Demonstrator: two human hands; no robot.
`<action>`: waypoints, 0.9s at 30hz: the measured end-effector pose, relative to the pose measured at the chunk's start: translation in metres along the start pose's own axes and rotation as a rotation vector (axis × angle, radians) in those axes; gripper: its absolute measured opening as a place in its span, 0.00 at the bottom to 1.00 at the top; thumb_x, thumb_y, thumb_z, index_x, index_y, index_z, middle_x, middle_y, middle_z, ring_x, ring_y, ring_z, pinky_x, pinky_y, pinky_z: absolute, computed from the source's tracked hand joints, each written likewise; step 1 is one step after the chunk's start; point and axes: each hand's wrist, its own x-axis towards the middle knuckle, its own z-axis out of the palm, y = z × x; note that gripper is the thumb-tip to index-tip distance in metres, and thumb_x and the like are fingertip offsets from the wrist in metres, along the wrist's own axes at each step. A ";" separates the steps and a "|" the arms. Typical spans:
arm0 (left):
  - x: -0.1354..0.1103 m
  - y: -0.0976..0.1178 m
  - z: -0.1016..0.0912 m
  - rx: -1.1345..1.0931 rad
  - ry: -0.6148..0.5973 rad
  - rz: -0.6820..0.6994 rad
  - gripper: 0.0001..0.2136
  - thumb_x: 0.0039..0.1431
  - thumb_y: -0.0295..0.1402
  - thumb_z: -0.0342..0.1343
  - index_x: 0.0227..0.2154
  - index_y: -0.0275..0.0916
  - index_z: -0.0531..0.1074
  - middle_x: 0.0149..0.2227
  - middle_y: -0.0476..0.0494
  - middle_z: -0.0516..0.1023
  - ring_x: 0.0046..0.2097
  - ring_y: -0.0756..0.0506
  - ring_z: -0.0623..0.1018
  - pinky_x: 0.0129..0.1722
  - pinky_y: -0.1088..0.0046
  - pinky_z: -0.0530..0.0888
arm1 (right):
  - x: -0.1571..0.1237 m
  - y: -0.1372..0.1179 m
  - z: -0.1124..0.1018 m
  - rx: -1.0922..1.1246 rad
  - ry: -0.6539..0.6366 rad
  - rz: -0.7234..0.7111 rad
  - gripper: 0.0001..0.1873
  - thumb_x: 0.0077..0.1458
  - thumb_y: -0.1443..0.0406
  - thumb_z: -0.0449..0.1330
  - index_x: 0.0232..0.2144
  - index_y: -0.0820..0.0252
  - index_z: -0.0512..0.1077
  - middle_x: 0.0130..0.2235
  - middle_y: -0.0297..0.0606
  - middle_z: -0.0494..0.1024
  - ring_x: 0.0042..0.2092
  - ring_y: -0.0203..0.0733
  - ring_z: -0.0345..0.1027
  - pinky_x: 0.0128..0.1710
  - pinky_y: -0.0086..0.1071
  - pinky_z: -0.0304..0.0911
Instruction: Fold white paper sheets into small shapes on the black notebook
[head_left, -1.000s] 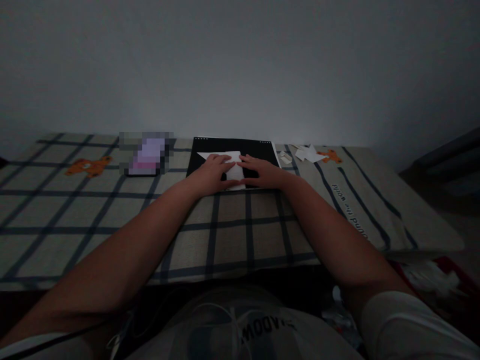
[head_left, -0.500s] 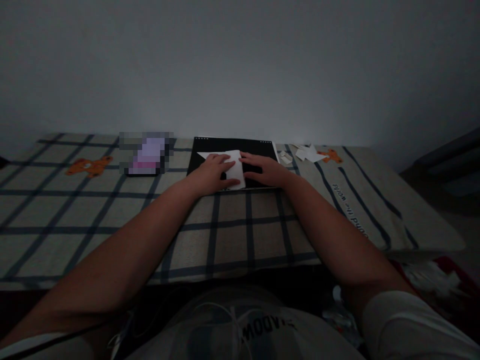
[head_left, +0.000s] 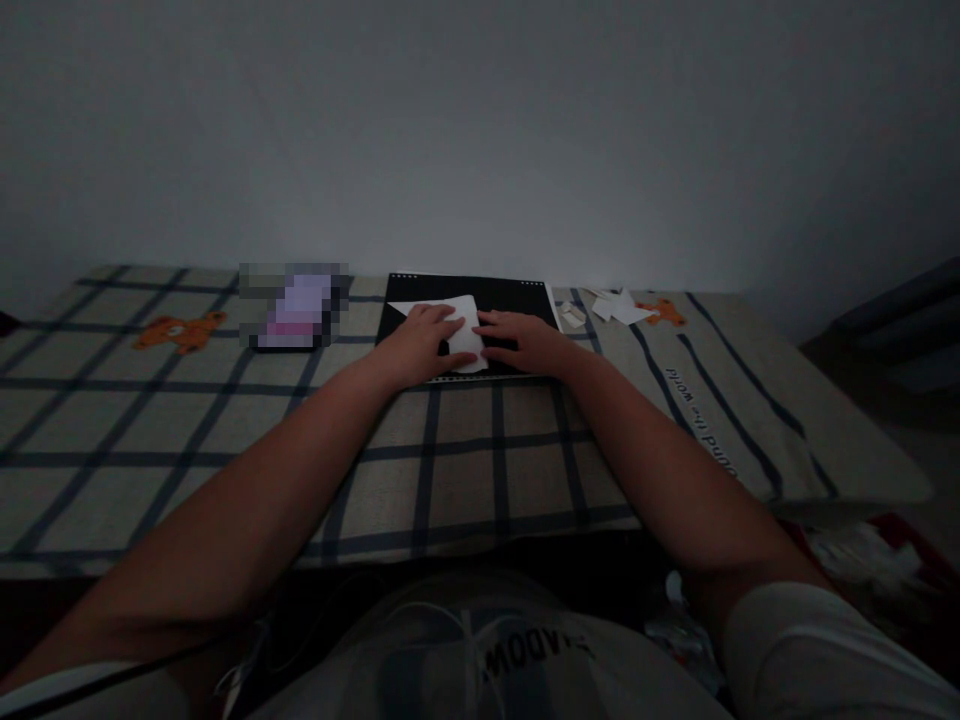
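Note:
A sheet of white folded paper (head_left: pixel 466 325) lies on a black notebook (head_left: pixel 514 293), one pointed corner reaching out to the left. My left hand (head_left: pixel 426 342) rests over the paper's left part with its fingers spread, covering some of it. On the other side, my right hand (head_left: pixel 525 340) has its fingers apart and stretched toward the paper, the fingertips at its right edge. Both hands lie low over the notebook. The paper's folds under my left palm are hidden.
A phone (head_left: pixel 300 312), partly blurred, lies to the left. Folded white paper (head_left: pixel 622 307) and a small scrap (head_left: pixel 573 315) are right of the notebook. A checked cloth (head_left: pixel 465 470) covers the table, with a wall (head_left: pixel 480 140) behind.
The paper has shifted slightly left and away from me, and its right edge now looks slanted. My right fingertips have followed a little to the left; my left hand has hardly moved.

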 end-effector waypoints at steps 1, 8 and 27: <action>0.000 0.000 0.000 0.000 0.000 0.002 0.33 0.67 0.54 0.57 0.65 0.35 0.71 0.71 0.30 0.65 0.71 0.30 0.63 0.71 0.49 0.61 | 0.000 0.000 0.000 -0.003 -0.010 0.006 0.25 0.66 0.58 0.64 0.63 0.47 0.75 0.70 0.39 0.69 0.72 0.53 0.61 0.72 0.56 0.56; 0.000 -0.001 -0.002 0.007 -0.013 0.007 0.33 0.67 0.54 0.56 0.65 0.36 0.71 0.71 0.32 0.65 0.71 0.30 0.62 0.71 0.50 0.61 | 0.000 -0.001 -0.002 -0.005 -0.068 0.030 0.27 0.64 0.57 0.66 0.64 0.50 0.74 0.72 0.42 0.65 0.73 0.55 0.57 0.73 0.57 0.52; 0.000 -0.005 -0.002 -0.027 -0.009 0.050 0.31 0.66 0.53 0.57 0.63 0.36 0.72 0.70 0.30 0.66 0.71 0.30 0.62 0.71 0.48 0.60 | 0.000 -0.005 -0.004 -0.032 -0.105 0.031 0.30 0.63 0.53 0.66 0.65 0.54 0.74 0.74 0.46 0.61 0.75 0.57 0.54 0.73 0.57 0.52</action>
